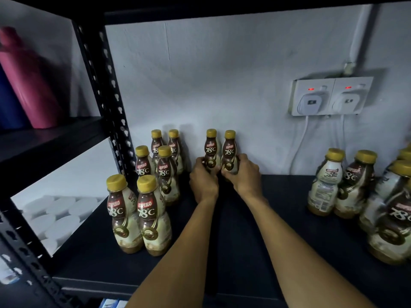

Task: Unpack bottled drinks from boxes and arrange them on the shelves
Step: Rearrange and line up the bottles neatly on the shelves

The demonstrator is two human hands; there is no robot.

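Both hands are at the far side of the shelf; left hand has fingers curled round the left bottle, right hand is clamped on the right bottle; both bottles stand upright side by side by the wall; six bottles are paired up on the left, and another bunch is on the right.

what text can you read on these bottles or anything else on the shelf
"KOPIKO": red band on the front bottle, repeated on the other bottles facing the camera
"78°C": just below it, on the same labels
Fine print on the right-side bottle back label: too blurred to read
Wall socket: no readable text
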